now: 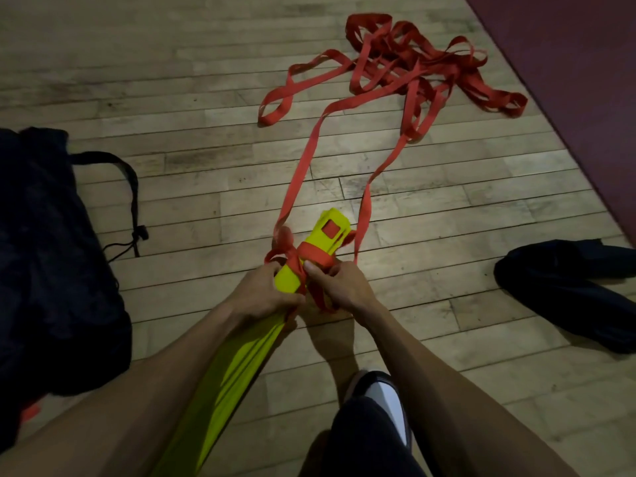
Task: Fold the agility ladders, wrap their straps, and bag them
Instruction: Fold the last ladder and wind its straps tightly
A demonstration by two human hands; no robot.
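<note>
On wooden floor (206,187), both hands pinching red strap (311,258), wrapped rungs (321,242)

Yellow rung bundle (311,256) wrapped by red strap (385,84).

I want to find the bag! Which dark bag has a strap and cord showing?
The big dark bag on the left; its strap loops out across the floor. The smaller dark bag at right shows none.

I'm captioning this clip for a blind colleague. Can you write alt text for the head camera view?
Two hands, left hand and right hand, wrap a red strap around a bundle of yellow rungs above a wooden floor. The loose strap trails away to a tangled pile; a dark bag lies left, another dark bag right.
</note>
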